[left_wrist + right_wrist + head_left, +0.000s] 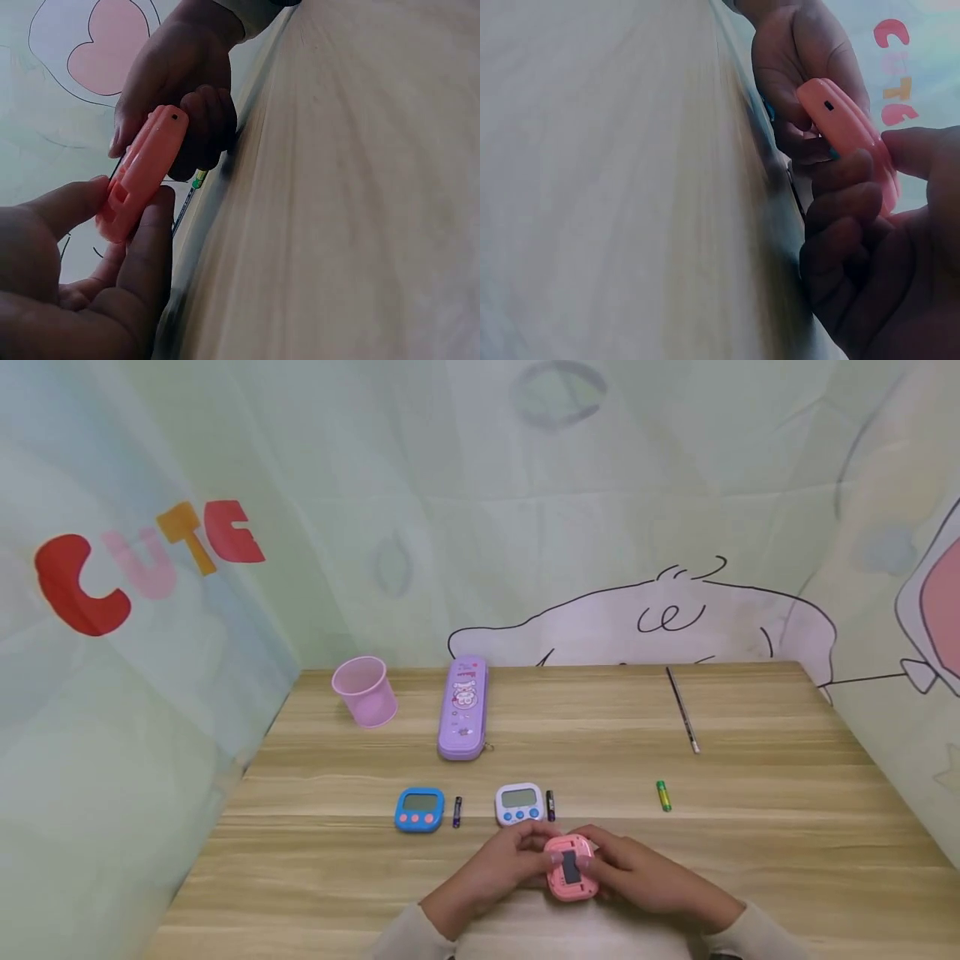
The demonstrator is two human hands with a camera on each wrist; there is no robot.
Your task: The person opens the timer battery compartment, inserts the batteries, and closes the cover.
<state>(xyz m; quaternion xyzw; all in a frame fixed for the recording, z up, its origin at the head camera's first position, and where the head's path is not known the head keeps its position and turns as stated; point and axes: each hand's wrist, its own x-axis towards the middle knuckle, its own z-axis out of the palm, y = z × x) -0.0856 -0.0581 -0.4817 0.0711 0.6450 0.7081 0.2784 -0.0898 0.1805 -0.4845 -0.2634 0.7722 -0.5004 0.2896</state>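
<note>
- At the table, near side, btwn both hands: pink device, back face w/ dark panel turned toward the head cam.
- L hand: pinches the device's left part, thumb on the back face, fingers behind; gap approx. the device's thickness, no wider.
- R hand: similar pinch on the right part, thumb tip by the dark panel, remaining fingers curled in (clearest in the R wrist view).
- Pink device looks tilted & held off the tabletop, per both wrist cams; small dark slot shows on its side.
- White device w/ screen + 3 blue buttons: just beyond the L hand's fingers; can't tell if they touch.
- Black battery just right of it.
- Blue device, 3 pink buttons, further left; dark battery beside it.
- Green battery: alone, beyond the R hand, well apart from the others.
- Far side, L to R: pink cup, purple case w/ zip, pencil lying at a slant.
- Behind: pale printed backdrop, "CUTE" lettering at left.
</note>
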